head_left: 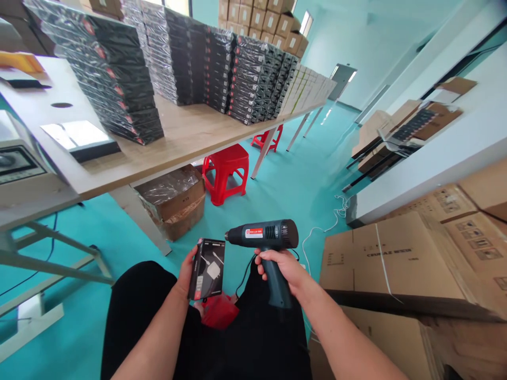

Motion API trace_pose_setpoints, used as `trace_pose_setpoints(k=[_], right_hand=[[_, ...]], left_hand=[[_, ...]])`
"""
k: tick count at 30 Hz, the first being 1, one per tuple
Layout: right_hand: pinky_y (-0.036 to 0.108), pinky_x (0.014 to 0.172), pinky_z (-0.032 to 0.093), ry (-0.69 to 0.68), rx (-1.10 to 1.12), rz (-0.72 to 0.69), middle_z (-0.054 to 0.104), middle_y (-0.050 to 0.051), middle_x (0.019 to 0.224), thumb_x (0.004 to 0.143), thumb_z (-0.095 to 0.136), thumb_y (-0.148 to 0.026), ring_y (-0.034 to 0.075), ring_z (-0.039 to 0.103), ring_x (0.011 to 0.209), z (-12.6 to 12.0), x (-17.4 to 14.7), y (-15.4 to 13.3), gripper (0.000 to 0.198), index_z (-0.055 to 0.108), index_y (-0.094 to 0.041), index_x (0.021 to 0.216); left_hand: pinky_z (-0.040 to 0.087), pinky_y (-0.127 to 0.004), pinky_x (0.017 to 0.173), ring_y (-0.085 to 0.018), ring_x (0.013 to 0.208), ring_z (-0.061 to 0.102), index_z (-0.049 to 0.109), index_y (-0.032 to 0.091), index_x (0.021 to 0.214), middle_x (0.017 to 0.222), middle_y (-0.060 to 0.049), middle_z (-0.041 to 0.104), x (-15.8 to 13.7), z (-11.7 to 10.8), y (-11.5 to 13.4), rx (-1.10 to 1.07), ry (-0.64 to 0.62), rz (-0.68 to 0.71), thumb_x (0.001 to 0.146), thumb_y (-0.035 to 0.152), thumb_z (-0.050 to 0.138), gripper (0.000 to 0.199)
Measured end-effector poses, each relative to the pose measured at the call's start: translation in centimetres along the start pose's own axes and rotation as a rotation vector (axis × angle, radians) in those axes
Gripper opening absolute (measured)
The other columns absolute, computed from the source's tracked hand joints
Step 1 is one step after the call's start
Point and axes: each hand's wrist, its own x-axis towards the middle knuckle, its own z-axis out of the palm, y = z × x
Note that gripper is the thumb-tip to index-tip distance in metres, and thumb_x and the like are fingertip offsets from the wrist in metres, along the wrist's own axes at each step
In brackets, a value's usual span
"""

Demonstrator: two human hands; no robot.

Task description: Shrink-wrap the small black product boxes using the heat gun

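Observation:
My left hand [186, 273] grips a small black retail box [208, 269] by its left side; a white charger and cable are printed on its front. In my right hand [285, 267] is a dark heat gun [261, 234], held by its handle with the barrel pointing left. Its nozzle is close to the box's upper right corner, and a small gap shows between them. Whether the gun is running cannot be seen. Both things are above my lap, and a black cord hangs beneath the gun.
Stacks of film-wrapped black boxes [253, 79] stand on the long table [186, 124]. Below are an open carton [178, 203] and a red stool [226, 171]. Large cartons [380, 258] crowd my right side. A white cable [312, 235] lies across the floor.

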Motion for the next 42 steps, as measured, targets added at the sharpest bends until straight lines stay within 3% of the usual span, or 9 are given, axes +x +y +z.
trace_pose_setpoints(k=[6,13,19,21,25,30,35,39,42], right_hand=[[0.024,0.049,0.047,-0.146,0.007,0.014,0.063,0.006,0.077,0.069,0.06,-0.028,0.013,0.058,0.059,1.5,-1.4,-0.2,0.03,0.059,-0.012,0.094],[0.024,0.049,0.046,-0.013,-0.104,0.021,0.064,0.006,0.075,0.068,0.059,-0.028,0.013,0.058,0.057,-0.4,-1.0,0.0,0.029,0.059,-0.012,0.092],[0.025,0.047,0.043,-0.28,-0.308,0.223,0.064,0.006,0.072,0.065,0.061,-0.025,0.013,0.057,0.053,-1.8,-4.3,1.4,0.028,0.063,-0.01,0.089],[0.025,0.049,0.044,-0.242,-0.304,0.213,0.064,0.006,0.073,0.066,0.06,-0.026,0.013,0.057,0.054,-2.1,-4.8,1.8,0.028,0.063,-0.011,0.09],[0.025,0.052,0.046,-0.02,-0.231,0.152,0.062,0.005,0.077,0.069,0.059,-0.029,0.013,0.057,0.058,-2.6,-4.7,2.5,0.029,0.061,-0.014,0.094],[0.024,0.048,0.044,-0.178,-0.135,0.211,0.062,0.007,0.075,0.068,0.06,-0.027,0.013,0.056,0.055,-2.0,-5.1,3.4,0.031,0.06,-0.011,0.094],[0.024,0.051,0.045,-0.008,-0.051,0.108,0.06,0.006,0.078,0.072,0.055,-0.029,0.013,0.057,0.061,-1.9,-4.6,4.2,0.031,0.059,-0.012,0.098],[0.025,0.049,0.045,-0.118,-0.009,0.154,0.061,0.007,0.077,0.071,0.056,-0.025,0.013,0.057,0.057,-0.9,-4.9,4.7,0.029,0.059,-0.011,0.096],[0.026,0.052,0.046,-0.136,0.053,0.095,0.061,0.007,0.078,0.071,0.057,-0.024,0.013,0.057,0.058,0.6,-4.9,4.8,0.03,0.059,-0.01,0.097]], left_hand=[[0.05,-0.042,0.07,-0.03,0.079,0.063,0.059,0.007,0.1,0.08,-0.014,0.067,0.5,0.1,-0.1,0.03,-0.065,0.006,0.074,0.044,0.052,0.046],[0.049,-0.044,0.072,-0.03,0.078,0.063,0.058,0.006,0.102,0.082,-0.016,0.067,0.0,0.4,0.2,0.039,-0.027,-0.005,0.075,0.046,0.049,0.049],[0.049,-0.043,0.073,-0.029,0.08,0.063,0.056,0.007,0.107,0.083,-0.014,0.067,-0.2,0.6,0.5,-0.047,-0.025,0.071,0.077,0.048,0.044,0.052],[0.049,-0.042,0.073,-0.028,0.081,0.062,0.055,0.007,0.109,0.085,-0.014,0.067,-0.2,0.6,0.5,-0.067,-0.02,0.094,0.077,0.048,0.043,0.053],[0.048,-0.043,0.074,-0.029,0.083,0.062,0.056,0.008,0.108,0.085,-0.014,0.067,-0.2,0.4,0.6,-0.082,-0.007,0.134,0.076,0.05,0.044,0.054],[0.049,-0.041,0.072,-0.027,0.08,0.062,0.056,0.01,0.106,0.085,-0.012,0.066,0.1,0.2,0.7,-0.11,0.012,0.221,0.074,0.05,0.049,0.052],[0.049,-0.041,0.072,-0.023,0.076,0.062,0.056,0.016,0.098,0.084,-0.007,0.064,0.6,-0.1,0.6,-0.211,0.067,0.309,0.072,0.046,0.054,0.041],[0.049,-0.043,0.066,-0.025,0.072,0.061,0.055,0.016,0.082,0.075,-0.006,0.062,1.4,-1.0,0.5,-0.234,0.187,0.267,0.068,0.05,0.055,0.037],[0.05,-0.044,0.062,-0.027,0.075,0.06,0.053,0.016,0.08,0.077,-0.009,0.061,2.0,-1.4,0.2,-0.215,0.161,0.294,0.068,0.053,0.052,0.039]])
